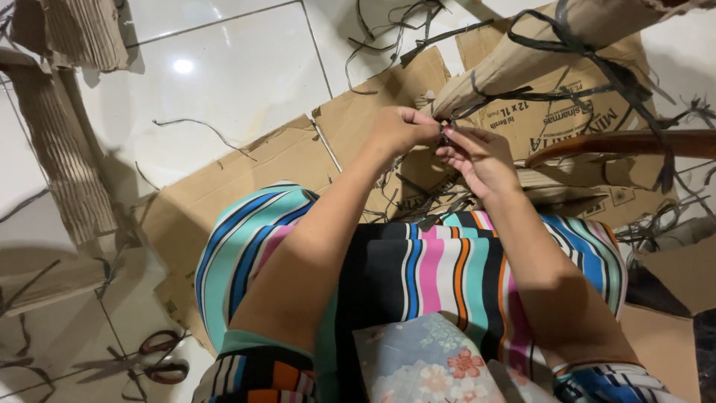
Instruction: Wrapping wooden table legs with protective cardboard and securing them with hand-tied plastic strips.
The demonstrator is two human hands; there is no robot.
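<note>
I sit on flattened cardboard (298,149) on a white tile floor, wearing striped clothing. My left hand (403,128) and my right hand (481,157) meet in front of me, both pinching a dark strap (446,134) at the end of a rolled cardboard bundle (514,63). The bundle slants up to the right and is wrapped with dark plastic strapping (597,63). Fingers of both hands are closed on the strap where it crosses the bundle's near end.
Red-handled scissors (160,357) lie on the floor at lower left. Rolls of corrugated cardboard (63,149) stand at the left. Loose dark strap pieces (388,30) lie scattered at the top and right. A brown wooden bar (634,142) crosses at the right.
</note>
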